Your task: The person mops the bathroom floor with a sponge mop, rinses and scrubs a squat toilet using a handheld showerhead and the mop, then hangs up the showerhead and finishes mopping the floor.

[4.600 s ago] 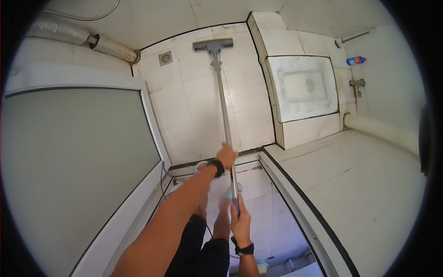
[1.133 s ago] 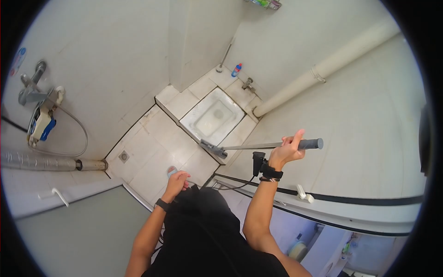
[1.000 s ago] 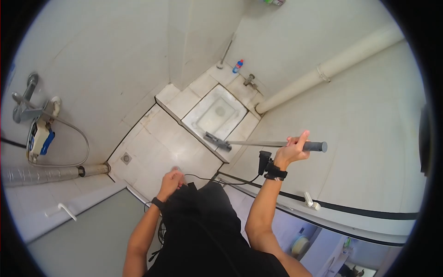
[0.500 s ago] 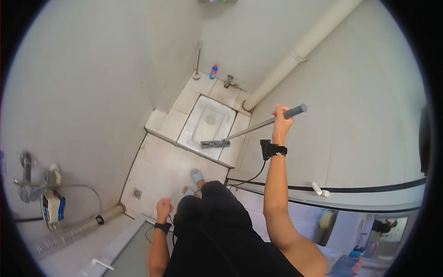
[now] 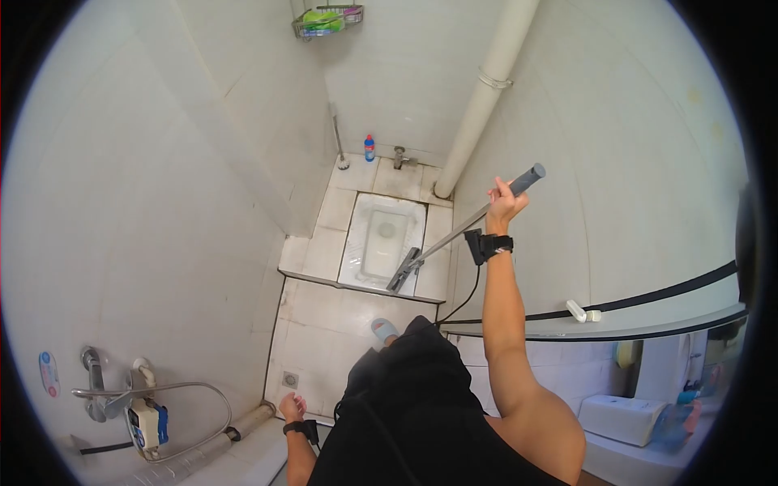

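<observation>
Squeegee angled over the squat toilet, our right hand wrapped around it, our left hand half-curled, seemingly empty, and we haven't set it down yet.

Tiled platform above tiled floor
Platform: 1 brush, 1 blue bottle, 1 inset squat pan, mop head over its near right part; floor: 1 slippered foot.

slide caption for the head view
Right hand grips a long-handled floor wiper, its head by the squat toilet's near right corner.
</observation>
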Demonstrator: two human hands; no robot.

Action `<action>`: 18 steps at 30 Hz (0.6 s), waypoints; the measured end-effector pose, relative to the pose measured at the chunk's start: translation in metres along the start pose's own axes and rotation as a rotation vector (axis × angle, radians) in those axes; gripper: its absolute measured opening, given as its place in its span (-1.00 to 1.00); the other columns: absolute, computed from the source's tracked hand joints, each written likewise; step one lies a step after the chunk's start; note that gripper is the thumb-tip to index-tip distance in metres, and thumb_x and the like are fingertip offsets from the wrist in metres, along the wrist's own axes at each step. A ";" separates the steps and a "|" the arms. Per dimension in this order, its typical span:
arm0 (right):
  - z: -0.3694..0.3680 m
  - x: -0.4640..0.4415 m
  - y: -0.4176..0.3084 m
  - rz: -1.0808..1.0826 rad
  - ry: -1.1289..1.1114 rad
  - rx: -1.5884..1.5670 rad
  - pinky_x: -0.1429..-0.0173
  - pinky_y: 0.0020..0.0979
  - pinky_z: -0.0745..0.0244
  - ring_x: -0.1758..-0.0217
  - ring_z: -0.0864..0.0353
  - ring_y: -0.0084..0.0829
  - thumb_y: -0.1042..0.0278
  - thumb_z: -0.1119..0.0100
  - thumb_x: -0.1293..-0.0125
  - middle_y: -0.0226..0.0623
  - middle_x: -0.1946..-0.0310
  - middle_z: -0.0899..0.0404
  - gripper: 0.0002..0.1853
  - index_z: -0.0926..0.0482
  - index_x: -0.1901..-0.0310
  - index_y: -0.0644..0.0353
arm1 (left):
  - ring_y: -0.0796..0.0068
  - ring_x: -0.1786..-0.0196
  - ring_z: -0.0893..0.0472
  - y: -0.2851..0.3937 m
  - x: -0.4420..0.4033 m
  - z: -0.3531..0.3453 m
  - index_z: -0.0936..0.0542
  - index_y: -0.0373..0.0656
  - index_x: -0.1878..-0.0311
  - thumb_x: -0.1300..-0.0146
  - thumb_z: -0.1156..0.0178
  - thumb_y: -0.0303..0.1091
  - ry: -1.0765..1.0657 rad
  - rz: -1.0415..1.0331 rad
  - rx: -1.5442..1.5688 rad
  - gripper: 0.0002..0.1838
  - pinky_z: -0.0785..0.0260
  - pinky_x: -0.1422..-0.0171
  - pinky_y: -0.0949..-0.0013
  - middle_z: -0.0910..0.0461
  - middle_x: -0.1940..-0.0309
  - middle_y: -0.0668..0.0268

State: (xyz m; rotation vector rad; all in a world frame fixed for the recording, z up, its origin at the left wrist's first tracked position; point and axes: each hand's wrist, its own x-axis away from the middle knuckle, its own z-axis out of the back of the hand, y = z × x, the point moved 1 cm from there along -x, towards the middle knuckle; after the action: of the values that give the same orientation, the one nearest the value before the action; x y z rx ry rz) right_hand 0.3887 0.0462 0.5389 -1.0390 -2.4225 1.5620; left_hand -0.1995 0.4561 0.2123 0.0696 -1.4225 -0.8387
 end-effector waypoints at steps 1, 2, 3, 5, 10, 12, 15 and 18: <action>0.007 -0.010 0.001 0.012 -0.081 -0.011 0.53 -0.43 -0.35 0.76 -0.28 -0.51 0.52 -0.29 -0.04 -0.35 0.74 -0.36 -0.72 -0.36 0.67 0.21 | 0.37 0.42 -0.56 -0.001 0.005 -0.002 -0.51 -0.07 -0.04 -0.34 -0.05 -0.25 0.000 0.008 -0.019 -0.74 -0.45 0.43 0.41 -0.55 0.32 0.26; 0.012 -0.019 0.002 0.026 -0.162 -0.020 0.51 -0.42 -0.37 0.77 -0.27 -0.50 0.49 -0.27 -0.05 -0.35 0.75 -0.35 -0.74 -0.37 0.66 0.20 | 0.37 0.42 -0.56 -0.001 0.009 -0.007 -0.51 -0.07 -0.04 -0.34 -0.05 -0.25 -0.005 0.006 -0.028 -0.74 -0.45 0.43 0.41 -0.55 0.32 0.26; 0.021 -0.030 0.006 0.030 -0.154 -0.018 0.51 -0.42 -0.37 0.77 -0.27 -0.50 0.49 -0.27 -0.05 -0.35 0.75 -0.35 -0.74 -0.37 0.66 0.20 | 0.38 0.43 -0.56 -0.005 0.012 -0.012 -0.51 -0.07 -0.04 -0.34 -0.04 -0.27 -0.017 0.014 -0.068 -0.75 -0.44 0.44 0.41 -0.55 0.34 0.28; 0.039 -0.046 0.018 -0.054 -0.210 -0.001 0.43 -0.33 -0.41 0.72 -0.33 -0.46 0.41 -0.25 -0.07 -0.39 0.78 -0.28 -0.73 -0.35 0.65 0.17 | 0.42 0.53 -0.56 -0.022 0.018 -0.019 -0.52 -0.11 -0.03 -0.34 0.00 -0.36 -0.033 -0.088 -0.076 -0.75 -0.40 0.54 0.46 -0.59 0.40 0.26; 0.067 -0.051 0.016 0.015 0.320 0.306 0.28 -0.31 -0.45 0.54 -0.49 -0.39 0.33 -0.28 -0.12 -0.32 0.63 -0.45 -0.76 -0.46 0.49 0.29 | 0.47 0.55 -0.53 -0.034 0.040 -0.060 -0.49 -0.14 -0.04 -0.31 0.01 -0.44 -0.049 -0.211 -0.010 -0.75 -0.36 0.54 0.49 -0.56 0.45 0.27; 0.084 -0.051 0.027 0.030 0.501 0.463 0.23 -0.32 -0.45 0.48 -0.53 -0.38 0.31 -0.29 -0.13 -0.30 0.58 -0.50 -0.75 -0.50 0.41 0.34 | 0.49 0.57 -0.51 -0.040 0.047 -0.075 -0.46 -0.15 -0.06 -0.31 0.02 -0.46 -0.069 -0.225 0.040 -0.73 -0.35 0.54 0.50 -0.54 0.47 0.27; 0.134 -0.042 0.075 0.023 0.413 0.692 0.11 -0.28 -0.48 0.33 -0.59 -0.30 0.35 -0.34 -0.08 -0.21 0.39 -0.59 -0.71 -0.55 0.22 0.36 | 0.51 0.56 -0.49 -0.022 0.060 -0.092 -0.37 -0.19 -0.14 -0.29 0.01 -0.50 0.015 -0.444 0.161 -0.66 -0.34 0.52 0.51 -0.51 0.49 0.25; 0.144 0.001 0.089 -0.162 0.426 0.698 -0.09 -0.22 -0.46 0.04 -0.60 -0.21 0.31 -0.42 -0.02 -0.05 0.04 -0.59 -0.42 -0.47 -0.08 0.35 | 0.52 0.55 -0.48 0.014 0.070 -0.092 -0.37 -0.23 -0.15 -0.30 0.00 -0.49 0.008 -0.664 0.187 -0.66 -0.34 0.50 0.51 -0.51 0.50 0.26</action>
State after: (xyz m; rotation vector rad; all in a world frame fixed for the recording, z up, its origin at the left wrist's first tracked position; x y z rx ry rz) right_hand 0.3735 -0.0431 0.3952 -0.8788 -1.4701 1.7075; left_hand -0.1171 0.3881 0.2601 0.7171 -1.4828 -1.2337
